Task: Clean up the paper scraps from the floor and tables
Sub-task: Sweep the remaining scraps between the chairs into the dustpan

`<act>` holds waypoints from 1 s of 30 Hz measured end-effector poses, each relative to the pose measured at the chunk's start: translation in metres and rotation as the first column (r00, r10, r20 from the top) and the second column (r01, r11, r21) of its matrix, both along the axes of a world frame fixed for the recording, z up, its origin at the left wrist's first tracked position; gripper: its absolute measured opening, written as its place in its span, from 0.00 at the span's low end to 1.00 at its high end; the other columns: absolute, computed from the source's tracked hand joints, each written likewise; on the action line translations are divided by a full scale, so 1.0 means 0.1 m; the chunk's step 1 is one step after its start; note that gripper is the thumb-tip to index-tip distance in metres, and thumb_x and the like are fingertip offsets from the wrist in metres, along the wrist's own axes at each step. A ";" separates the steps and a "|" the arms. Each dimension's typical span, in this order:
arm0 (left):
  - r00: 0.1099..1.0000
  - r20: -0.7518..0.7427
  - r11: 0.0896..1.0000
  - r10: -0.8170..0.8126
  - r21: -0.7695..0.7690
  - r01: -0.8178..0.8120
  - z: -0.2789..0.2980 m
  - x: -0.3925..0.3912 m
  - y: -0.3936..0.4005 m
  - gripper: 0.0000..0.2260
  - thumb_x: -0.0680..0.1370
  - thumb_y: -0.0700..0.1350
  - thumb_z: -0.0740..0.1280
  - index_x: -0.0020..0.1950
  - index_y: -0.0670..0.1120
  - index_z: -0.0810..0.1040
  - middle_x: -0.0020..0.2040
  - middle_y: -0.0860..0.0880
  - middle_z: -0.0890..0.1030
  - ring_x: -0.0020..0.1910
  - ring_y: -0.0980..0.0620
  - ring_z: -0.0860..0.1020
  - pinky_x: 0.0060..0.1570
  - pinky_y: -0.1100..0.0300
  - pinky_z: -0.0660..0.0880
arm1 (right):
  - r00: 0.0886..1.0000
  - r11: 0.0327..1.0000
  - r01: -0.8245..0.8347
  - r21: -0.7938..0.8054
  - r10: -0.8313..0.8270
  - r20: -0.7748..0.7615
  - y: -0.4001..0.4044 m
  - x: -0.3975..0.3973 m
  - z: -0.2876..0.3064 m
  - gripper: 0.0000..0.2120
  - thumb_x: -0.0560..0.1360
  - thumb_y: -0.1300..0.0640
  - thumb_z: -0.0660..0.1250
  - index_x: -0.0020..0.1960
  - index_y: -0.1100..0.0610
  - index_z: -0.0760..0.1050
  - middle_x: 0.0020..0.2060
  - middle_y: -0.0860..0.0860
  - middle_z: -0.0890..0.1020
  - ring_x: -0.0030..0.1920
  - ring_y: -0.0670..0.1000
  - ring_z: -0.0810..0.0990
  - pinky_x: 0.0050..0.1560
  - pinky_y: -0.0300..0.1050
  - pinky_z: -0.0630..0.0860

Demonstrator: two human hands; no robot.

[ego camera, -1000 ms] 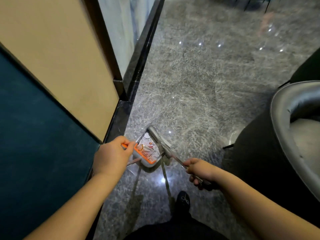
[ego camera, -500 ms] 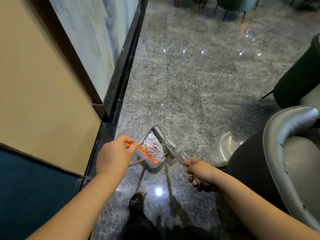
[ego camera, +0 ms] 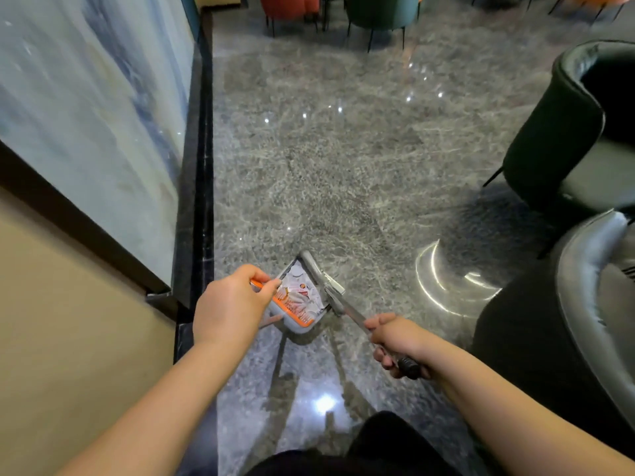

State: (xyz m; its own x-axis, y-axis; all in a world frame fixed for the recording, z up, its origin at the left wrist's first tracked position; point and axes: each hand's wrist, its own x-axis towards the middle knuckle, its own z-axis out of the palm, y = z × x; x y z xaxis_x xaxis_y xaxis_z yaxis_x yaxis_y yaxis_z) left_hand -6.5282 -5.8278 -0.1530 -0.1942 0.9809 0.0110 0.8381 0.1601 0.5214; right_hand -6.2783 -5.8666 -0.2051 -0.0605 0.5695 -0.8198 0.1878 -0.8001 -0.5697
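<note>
Head view, nearest first: the right hand point(ego camera: 395, 341) at 5 o'clock curls its fingers round the broom handle point(ego camera: 357, 319). At 7 o'clock the left hand point(ego camera: 232, 305) pinches the orange-edged top of the dustpan point(ego camera: 297, 326). Paper scraps point(ego camera: 300, 292) lie inside the dustpan, with the grey broom head point(ego camera: 321, 281) resting against its right side, over the grey marble floor point(ego camera: 343, 159). Toward 3 o'clock stand dark armchairs point(ego camera: 563, 132); at 12 o'clock, far off, coloured chairs point(ego camera: 374, 12).
</note>
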 end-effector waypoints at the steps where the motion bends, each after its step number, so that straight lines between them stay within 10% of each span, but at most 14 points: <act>1: 1.000 0.001 1.000 -0.013 0.001 0.013 0.02 0.02 0.16 0.10 0.72 0.62 0.70 0.36 0.60 0.74 0.33 0.59 0.78 0.35 0.54 0.75 0.29 0.62 0.67 | 1.000 1.000 -0.003 0.010 0.003 0.001 0.11 0.00 0.02 0.14 0.79 0.64 0.51 0.58 0.51 0.68 0.25 0.53 0.70 0.18 0.47 0.67 0.23 0.32 0.60; 30: 0.988 0.025 0.987 -0.155 -0.035 0.156 0.02 1.55 5.24 0.09 0.74 0.61 0.69 0.42 0.57 0.79 0.39 0.58 0.82 0.39 0.51 0.79 0.37 0.58 0.75 | 0.985 0.986 0.169 0.005 -0.169 0.027 4.81 1.43 0.05 0.14 0.78 0.64 0.53 0.59 0.52 0.69 0.29 0.55 0.70 0.18 0.47 0.68 0.20 0.33 0.63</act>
